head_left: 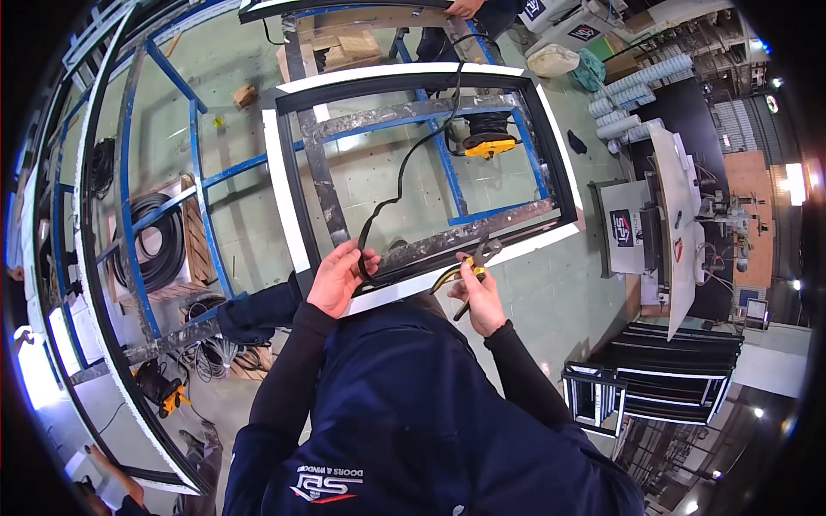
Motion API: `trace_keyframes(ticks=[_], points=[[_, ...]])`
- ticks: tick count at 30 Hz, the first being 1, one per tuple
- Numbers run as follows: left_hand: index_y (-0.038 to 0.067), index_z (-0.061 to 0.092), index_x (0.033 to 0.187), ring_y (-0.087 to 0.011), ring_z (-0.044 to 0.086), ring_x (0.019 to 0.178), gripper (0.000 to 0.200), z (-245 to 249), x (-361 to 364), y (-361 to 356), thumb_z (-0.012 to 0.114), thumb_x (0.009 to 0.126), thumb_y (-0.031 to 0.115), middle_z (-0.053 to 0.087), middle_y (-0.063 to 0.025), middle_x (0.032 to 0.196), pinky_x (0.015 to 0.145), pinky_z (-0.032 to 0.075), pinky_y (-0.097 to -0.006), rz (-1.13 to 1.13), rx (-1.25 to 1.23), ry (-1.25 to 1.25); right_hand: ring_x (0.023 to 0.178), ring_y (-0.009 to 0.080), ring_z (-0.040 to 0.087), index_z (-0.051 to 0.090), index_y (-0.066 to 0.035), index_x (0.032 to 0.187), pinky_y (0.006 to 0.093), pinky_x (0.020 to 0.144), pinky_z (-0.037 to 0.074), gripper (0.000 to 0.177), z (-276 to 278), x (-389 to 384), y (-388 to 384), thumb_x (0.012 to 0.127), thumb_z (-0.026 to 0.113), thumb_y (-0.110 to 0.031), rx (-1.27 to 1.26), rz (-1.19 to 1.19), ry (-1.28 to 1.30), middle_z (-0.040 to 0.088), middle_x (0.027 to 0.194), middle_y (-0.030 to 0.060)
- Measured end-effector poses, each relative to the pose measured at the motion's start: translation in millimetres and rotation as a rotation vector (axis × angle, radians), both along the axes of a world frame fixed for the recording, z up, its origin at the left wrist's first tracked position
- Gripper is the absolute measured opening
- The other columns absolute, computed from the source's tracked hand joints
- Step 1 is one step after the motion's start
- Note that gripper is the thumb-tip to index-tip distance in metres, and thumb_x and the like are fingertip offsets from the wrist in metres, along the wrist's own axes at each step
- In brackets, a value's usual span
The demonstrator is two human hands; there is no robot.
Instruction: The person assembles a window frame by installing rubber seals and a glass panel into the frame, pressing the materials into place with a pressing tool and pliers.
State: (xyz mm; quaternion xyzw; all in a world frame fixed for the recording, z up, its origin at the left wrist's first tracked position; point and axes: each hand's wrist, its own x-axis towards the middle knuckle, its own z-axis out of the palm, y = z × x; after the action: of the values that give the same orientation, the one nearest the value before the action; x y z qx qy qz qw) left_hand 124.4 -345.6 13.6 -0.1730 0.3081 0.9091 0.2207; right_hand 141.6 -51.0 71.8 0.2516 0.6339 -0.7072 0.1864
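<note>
My left hand (342,277) pinches a black rubber strip (401,176) at the near left corner of a black and white window frame (284,185). From there the strip runs up across the frame's opening to its far side. Wrapped round yellow and black pliers (478,261), my right hand (478,297) is over the frame's near edge, right of my left hand. The pliers' jaws point up and to the right. The frame lies on a blue and grey metal stand (327,185).
A yellow cable reel (490,148) shows through the frame. Another person's hand (465,9) is at the top. Coiled black rubber (155,245) lies at the left. Stacked black frames (671,374) stand at the lower right. A long frame (107,344) runs down the left.
</note>
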Motion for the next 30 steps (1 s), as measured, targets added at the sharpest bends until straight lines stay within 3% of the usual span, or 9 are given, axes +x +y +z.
trace_keyframes(ticks=[4,8,10,18,22,23,25,29,30], points=[[0.001,0.053,0.14,-0.0238,0.066,0.113,0.037,1,0,-1,0.055,0.105,0.011,0.066,-0.0098,0.122,0.102,0.054,-0.041,0.007,-0.015,-0.011,0.051,0.0043,0.042,0.035,-0.01,0.153,0.0237,0.05,0.044,0.049,21,-12,0,0.109,0.052,-0.025,-0.009,0.035,0.12,0.07,0.114,0.014],[0.0,0.048,0.144,-0.0263,0.063,0.122,0.042,7,-1,0,0.053,0.102,0.003,0.06,-0.0134,0.135,0.105,0.052,-0.0424,0.013,0.007,0.003,0.051,0.0042,0.042,0.037,-0.012,0.151,0.0234,0.051,0.043,0.046,33,-21,-9,0.11,0.052,-0.024,-0.035,-0.001,0.111,0.07,0.118,0.0149],[-0.001,0.045,0.145,-0.0283,0.06,0.127,0.045,9,-3,0,0.051,0.1,-0.001,0.057,-0.0156,0.141,0.107,0.05,-0.043,0.009,0.017,0.006,0.05,0.0042,0.043,0.039,-0.008,0.149,0.0227,0.048,0.043,0.045,30,-22,-10,0.109,0.053,-0.022,-0.059,-0.023,0.099,0.071,0.117,0.016],[0.0,0.04,0.15,-0.0272,0.06,0.127,0.05,8,-2,3,0.053,0.102,0.002,0.055,-0.0152,0.144,0.106,0.051,-0.0422,0.026,0.006,-0.001,0.052,0.0041,0.043,0.047,-0.006,0.137,0.0232,0.05,0.044,0.033,16,-25,-9,0.109,0.052,-0.021,-0.042,-0.046,0.036,0.072,0.103,0.0112],[0.001,0.04,0.151,-0.027,0.06,0.126,0.051,2,-2,3,0.055,0.102,0.004,0.054,-0.0142,0.145,0.106,0.051,-0.0433,0.039,0.008,0.011,0.065,0.0044,0.054,0.055,-0.007,0.128,0.0217,0.054,0.047,0.028,14,-24,-9,0.107,0.056,-0.026,0.016,0.008,0.032,0.071,0.098,0.0048],[0.002,0.041,0.15,-0.0263,0.06,0.125,0.05,6,-1,4,0.055,0.102,0.004,0.054,-0.0136,0.144,0.105,0.051,-0.0436,0.068,-0.001,-0.043,0.071,0.0054,0.058,0.058,-0.008,0.124,0.0214,0.055,0.048,0.028,17,-22,-11,0.106,0.06,-0.028,0.041,-0.013,0.011,0.072,0.096,0.0039],[0.003,0.042,0.149,-0.0259,0.061,0.124,0.049,-5,-1,4,0.056,0.102,0.004,0.057,-0.0124,0.14,0.104,0.051,-0.0443,0.073,-0.005,-0.042,0.055,0.0046,0.046,0.058,-0.006,0.123,0.024,0.053,0.044,0.026,18,-22,-12,0.106,0.061,-0.025,0.022,-0.059,0.003,0.071,0.092,0.007],[-0.001,0.045,0.145,-0.0247,0.063,0.116,0.044,-3,-4,6,0.054,0.103,0.006,0.062,-0.0106,0.129,0.1,0.052,-0.0419,0.09,-0.048,-0.089,0.053,0.0047,0.047,0.061,-0.006,0.119,0.0253,0.055,0.045,0.023,22,-22,-7,0.101,0.065,-0.02,-0.009,-0.098,0.041,0.071,0.089,0.0073],[0.0,0.047,0.143,-0.024,0.065,0.113,0.042,-5,-4,6,0.055,0.103,0.008,0.063,-0.0102,0.126,0.099,0.053,-0.0417,0.098,-0.052,-0.095,0.059,0.0048,0.052,0.063,-0.007,0.118,0.0235,0.054,0.045,0.022,22,-21,-5,0.101,0.066,-0.02,-0.004,-0.107,0.049,0.071,0.09,0.0055]])
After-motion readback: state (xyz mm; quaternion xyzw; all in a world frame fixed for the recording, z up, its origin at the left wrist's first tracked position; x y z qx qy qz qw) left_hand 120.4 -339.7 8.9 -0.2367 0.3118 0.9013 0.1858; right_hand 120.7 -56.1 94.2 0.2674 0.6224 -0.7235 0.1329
